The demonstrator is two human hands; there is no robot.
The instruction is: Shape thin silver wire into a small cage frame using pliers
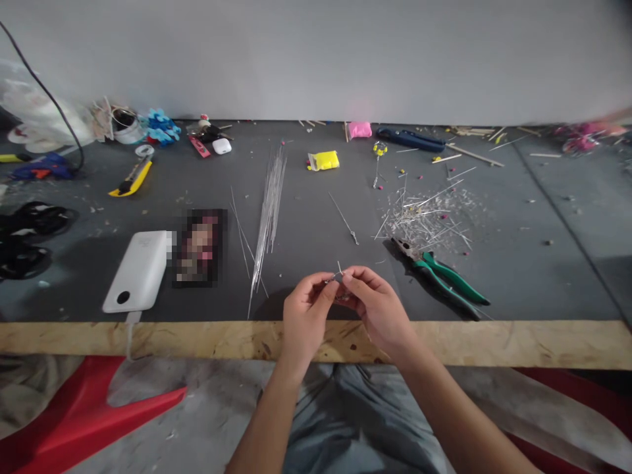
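My left hand (306, 316) and my right hand (378, 306) meet above the table's front edge, fingertips pinched together on a small piece of thin wire (338, 275) with a short end sticking up. A bundle of long straight wires (269, 210) lies on the dark mat just left of my hands. To the right, close to my right hand, lie green-handled pliers (439, 275). Behind them is a heap of cut wire bits (424, 217). A single wire with a small end piece (344, 219) lies behind my hands.
A white power bank (139, 270) and a phone (200, 247) lie at left. Along the back are a yellow utility knife (132, 179), white earbud case (222, 146), yellow clay pack (324, 160), pink clay (360, 129), blue tool (409, 138) and a blue glue gun (42, 166). The plywood edge (494, 342) runs in front.
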